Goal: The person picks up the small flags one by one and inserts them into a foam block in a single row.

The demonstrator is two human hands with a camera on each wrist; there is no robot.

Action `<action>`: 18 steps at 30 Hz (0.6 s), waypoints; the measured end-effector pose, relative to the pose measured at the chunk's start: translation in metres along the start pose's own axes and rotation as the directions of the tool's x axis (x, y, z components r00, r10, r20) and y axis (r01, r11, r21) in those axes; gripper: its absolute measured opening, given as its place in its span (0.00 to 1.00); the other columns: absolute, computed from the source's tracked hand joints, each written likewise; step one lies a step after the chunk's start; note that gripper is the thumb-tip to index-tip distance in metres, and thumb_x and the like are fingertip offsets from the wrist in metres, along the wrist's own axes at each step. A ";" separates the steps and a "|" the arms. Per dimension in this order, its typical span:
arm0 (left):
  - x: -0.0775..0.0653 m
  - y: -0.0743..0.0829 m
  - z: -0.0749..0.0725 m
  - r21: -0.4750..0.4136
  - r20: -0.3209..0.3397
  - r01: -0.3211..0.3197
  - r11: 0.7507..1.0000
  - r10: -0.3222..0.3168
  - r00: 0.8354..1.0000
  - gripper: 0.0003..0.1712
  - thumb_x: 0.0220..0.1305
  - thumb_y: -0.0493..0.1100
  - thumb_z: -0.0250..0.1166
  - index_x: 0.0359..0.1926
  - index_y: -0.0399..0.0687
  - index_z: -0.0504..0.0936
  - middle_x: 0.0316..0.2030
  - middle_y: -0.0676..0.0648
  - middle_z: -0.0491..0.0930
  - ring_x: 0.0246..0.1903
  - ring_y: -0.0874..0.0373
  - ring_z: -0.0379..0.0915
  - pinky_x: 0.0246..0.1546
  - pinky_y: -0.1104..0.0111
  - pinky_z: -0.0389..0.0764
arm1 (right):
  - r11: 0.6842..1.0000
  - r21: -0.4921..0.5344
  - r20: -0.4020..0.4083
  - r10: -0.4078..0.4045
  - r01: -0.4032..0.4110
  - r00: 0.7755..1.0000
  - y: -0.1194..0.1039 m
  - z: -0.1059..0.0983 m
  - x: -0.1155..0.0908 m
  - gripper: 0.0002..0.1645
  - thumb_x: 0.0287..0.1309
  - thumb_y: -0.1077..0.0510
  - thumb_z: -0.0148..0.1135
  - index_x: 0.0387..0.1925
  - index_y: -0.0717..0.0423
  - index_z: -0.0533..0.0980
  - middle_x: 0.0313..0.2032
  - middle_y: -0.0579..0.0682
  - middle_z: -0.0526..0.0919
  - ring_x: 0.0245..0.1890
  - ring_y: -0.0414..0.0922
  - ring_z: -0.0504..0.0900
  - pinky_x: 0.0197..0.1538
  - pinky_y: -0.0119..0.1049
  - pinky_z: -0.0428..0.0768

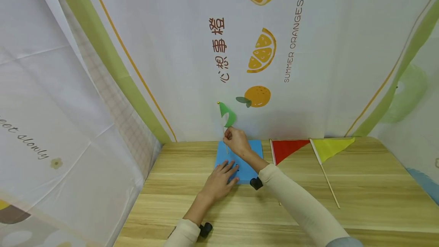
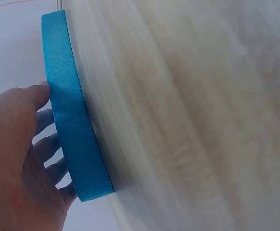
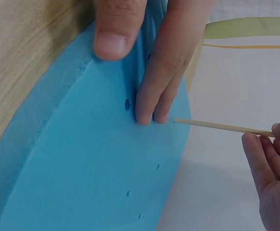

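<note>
A blue foam block with several small holes in its top lies on the wooden table. My left hand rests on the block's near left part, fingers spread and fairly straight. Above the far part, my right hand pinches the thin wooden stick of a green flag between thumb and fingers. The flag stands nearly upright with a gold bead on top. In the right wrist view, the stick's lower end meets the foam beside the left fingertips; whether it sits in a hole I cannot tell.
A red triangular flag and a yellow one lie on the table right of the block, sticks pointing toward me. The right forearm partly covers the red flag's stick. Behind the table hangs a white curtain printed with oranges.
</note>
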State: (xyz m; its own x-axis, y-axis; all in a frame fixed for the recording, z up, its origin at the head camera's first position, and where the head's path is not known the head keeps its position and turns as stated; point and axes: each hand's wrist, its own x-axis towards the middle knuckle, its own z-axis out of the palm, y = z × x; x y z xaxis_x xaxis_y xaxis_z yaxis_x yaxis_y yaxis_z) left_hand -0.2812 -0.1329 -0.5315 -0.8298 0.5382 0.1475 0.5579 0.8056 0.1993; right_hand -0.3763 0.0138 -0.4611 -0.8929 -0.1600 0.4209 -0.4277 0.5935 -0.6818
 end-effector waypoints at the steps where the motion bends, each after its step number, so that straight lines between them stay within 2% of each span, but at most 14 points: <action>1: 0.000 0.000 0.000 0.003 -0.002 0.000 1.000 0.000 1.000 0.32 0.82 0.58 0.57 0.79 0.52 0.71 0.81 0.45 0.65 0.82 0.42 0.57 0.80 0.42 0.64 | 1.000 0.001 -0.001 0.001 -0.001 1.000 0.000 0.000 0.000 0.04 0.69 0.61 0.70 0.38 0.58 0.82 0.37 0.54 0.89 0.40 0.49 0.91 0.43 0.42 0.91; 12: 0.001 0.000 0.002 0.009 -0.006 -0.004 1.000 0.004 1.000 0.32 0.82 0.58 0.58 0.79 0.52 0.72 0.81 0.45 0.65 0.81 0.42 0.58 0.80 0.43 0.64 | 1.000 0.018 0.007 0.026 -0.026 1.000 0.002 -0.005 -0.001 0.04 0.69 0.62 0.70 0.40 0.60 0.82 0.39 0.55 0.89 0.42 0.51 0.91 0.46 0.42 0.91; 18: 0.001 -0.001 0.004 0.017 -0.008 0.002 1.000 -0.002 1.000 0.32 0.82 0.58 0.57 0.79 0.53 0.71 0.81 0.45 0.65 0.82 0.43 0.58 0.80 0.43 0.65 | 0.999 0.018 -0.016 0.034 -0.034 0.999 0.009 -0.013 -0.003 0.03 0.69 0.64 0.69 0.41 0.61 0.82 0.40 0.56 0.89 0.42 0.52 0.90 0.47 0.44 0.91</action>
State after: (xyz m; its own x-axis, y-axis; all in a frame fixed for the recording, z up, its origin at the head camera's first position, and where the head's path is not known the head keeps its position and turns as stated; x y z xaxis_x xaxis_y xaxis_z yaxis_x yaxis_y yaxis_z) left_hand -0.2827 -0.1321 -0.5349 -0.8309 0.5346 0.1546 0.5558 0.8109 0.1831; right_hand -0.3756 0.0299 -0.4612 -0.9047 -0.1272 0.4066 -0.3996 0.5843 -0.7064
